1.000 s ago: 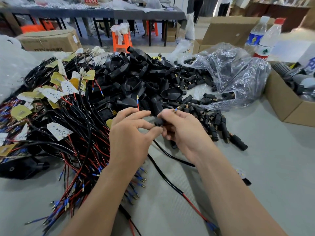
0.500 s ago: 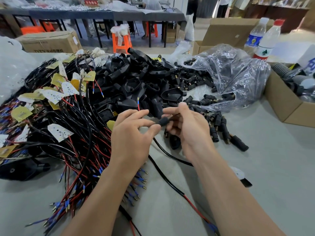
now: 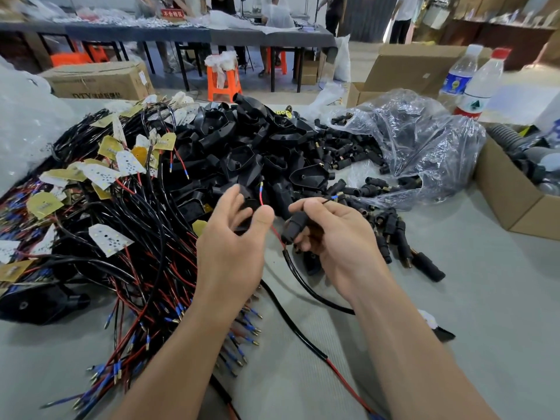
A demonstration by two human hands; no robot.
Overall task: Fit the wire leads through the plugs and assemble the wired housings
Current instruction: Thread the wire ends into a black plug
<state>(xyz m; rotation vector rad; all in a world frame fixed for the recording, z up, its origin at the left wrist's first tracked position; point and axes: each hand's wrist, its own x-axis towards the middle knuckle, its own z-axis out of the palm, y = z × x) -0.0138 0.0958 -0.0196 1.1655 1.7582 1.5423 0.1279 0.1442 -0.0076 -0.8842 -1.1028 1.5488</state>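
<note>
A big pile of black housings [image 3: 242,147] is heaped on the grey worktop [image 3: 469,298]. Just in front of the pile, the left hand [image 3: 233,247] is held open (it looks blurry). The right hand [image 3: 339,237] is curled round a small black plug [image 3: 295,225]. A thin red lead [image 3: 261,200] is seen by the left thumb.

A red sign [image 3: 172,13] on the far tabletop [image 3: 136,31] reads 不合格区. The cardboard box [image 3: 100,81] on the left shows "DTY" (the characters after it are too blurred to read).
</note>
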